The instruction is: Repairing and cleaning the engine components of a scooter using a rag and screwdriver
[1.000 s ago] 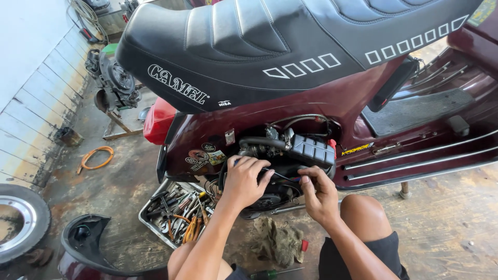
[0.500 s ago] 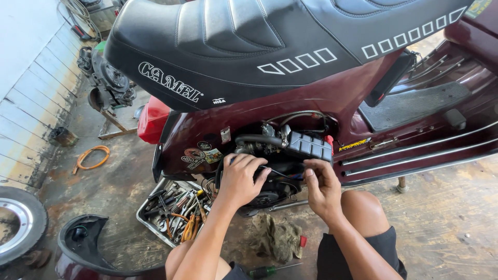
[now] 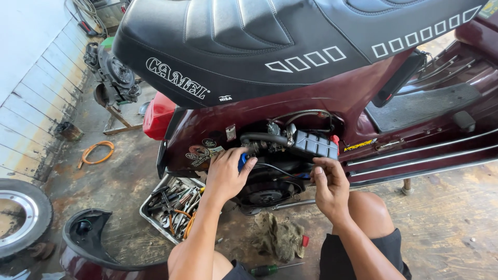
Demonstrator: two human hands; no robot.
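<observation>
At the centre of the frame, the open engine bay (image 3: pixel 282 155) of a maroon scooter (image 3: pixel 363 103) is seen, with black hoses and a ribbed black box exposed. A small blue part (image 3: pixel 241 158) is pinched by the left hand (image 3: pixel 225 173), fingers curled. A thin cable (image 3: pixel 290 173) is touched by the right hand (image 3: pixel 329 186), fingers loosely bent. Both forearms are raised from the lower edge.

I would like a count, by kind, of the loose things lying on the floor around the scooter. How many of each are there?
Tool tray: 1
Wheel with tyre: 1
Orange hose coil: 1
Rag: 1
Screwdriver: 1
Maroon side cover: 1
Total: 6
</observation>
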